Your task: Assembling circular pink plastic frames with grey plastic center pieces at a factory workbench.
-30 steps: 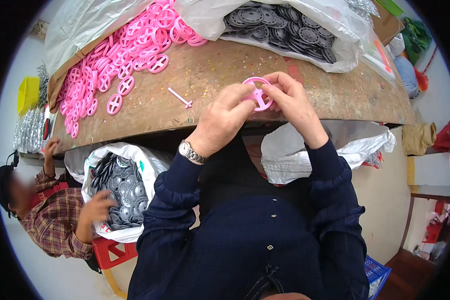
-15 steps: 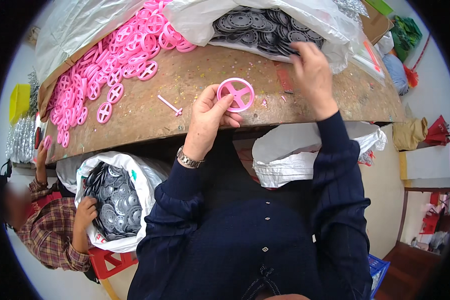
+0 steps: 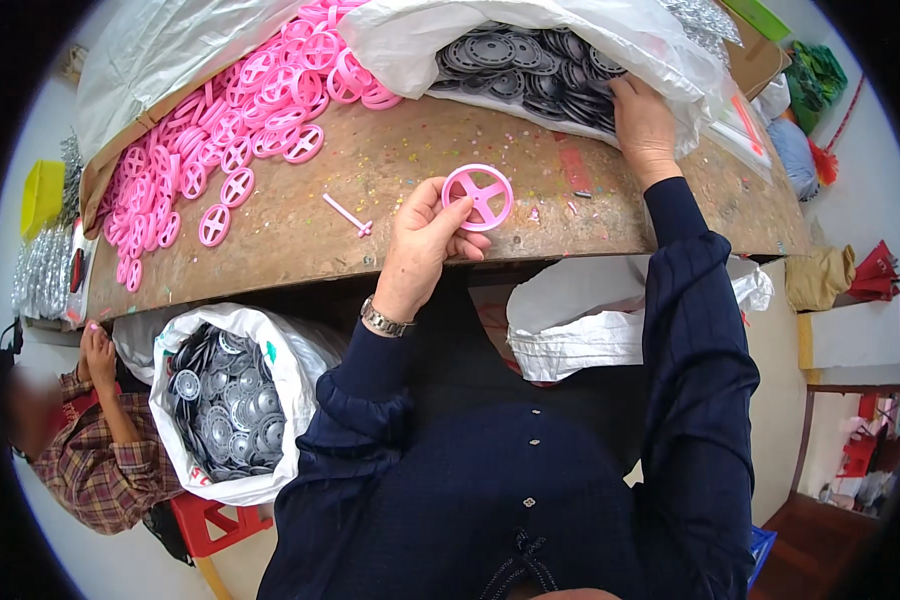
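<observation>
My left hand (image 3: 428, 232) pinches the rim and a spoke of a pink four-spoked plastic wheel (image 3: 482, 192) over the table's near edge. My right hand (image 3: 645, 125) reaches among dark grey plastic discs (image 3: 530, 60) at the right side of an open white sack (image 3: 400, 50). Its fingertips are partly hidden against the discs, so I cannot make out whether one is gripped. Between the pink pile and my left hand, a thin pink rod (image 3: 346, 214) with a small crosspiece lies on the table.
Many pink wheels (image 3: 270, 95) spread over the left of the worn wooden table (image 3: 390, 150). A white sack of grey discs (image 3: 295, 400) stands at lower left by a red stool (image 3: 215, 525). A co-worker (image 3: 100, 440) sits there, hands together. Another white sack (image 3: 575, 335) hangs below the table edge.
My right hand has moved forward to the grey discs at the sack's edge. The left still holds the pink wheel. The co-worker's hand has left the lower sack and joined the other.
</observation>
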